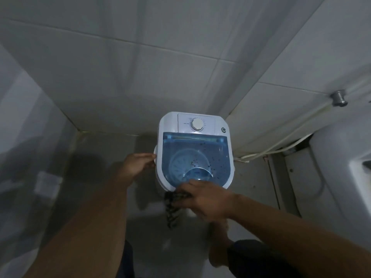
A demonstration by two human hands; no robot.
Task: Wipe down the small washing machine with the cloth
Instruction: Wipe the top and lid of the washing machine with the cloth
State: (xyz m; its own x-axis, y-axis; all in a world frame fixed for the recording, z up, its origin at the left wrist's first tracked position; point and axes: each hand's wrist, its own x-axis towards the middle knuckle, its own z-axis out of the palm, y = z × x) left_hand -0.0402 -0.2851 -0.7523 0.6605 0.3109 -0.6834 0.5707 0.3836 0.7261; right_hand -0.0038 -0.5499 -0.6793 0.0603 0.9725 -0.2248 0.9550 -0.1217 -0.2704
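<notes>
A small white washing machine (pixel 170 125) with a clear blue lid (pixel 200 153) and a round white dial (pixel 196 124) stands on the floor in a tiled corner. Dark specks dot the lid. My left hand (pixel 137 164) grips the handle on the machine's left side. My right hand (pixel 202 199) presses a dark patterned cloth (pixel 172 207) against the machine's near front edge. Part of the cloth hangs down below the rim. The lower front of the machine is hidden behind my right hand.
Grey tiled walls close in behind and on both sides. A white hose and cable (pixel 281 145) run along the right wall below a metal fitting (pixel 338 97). A white appliance (pixel 341 167) stands at the right. My bare foot (pixel 218 245) rests on the floor.
</notes>
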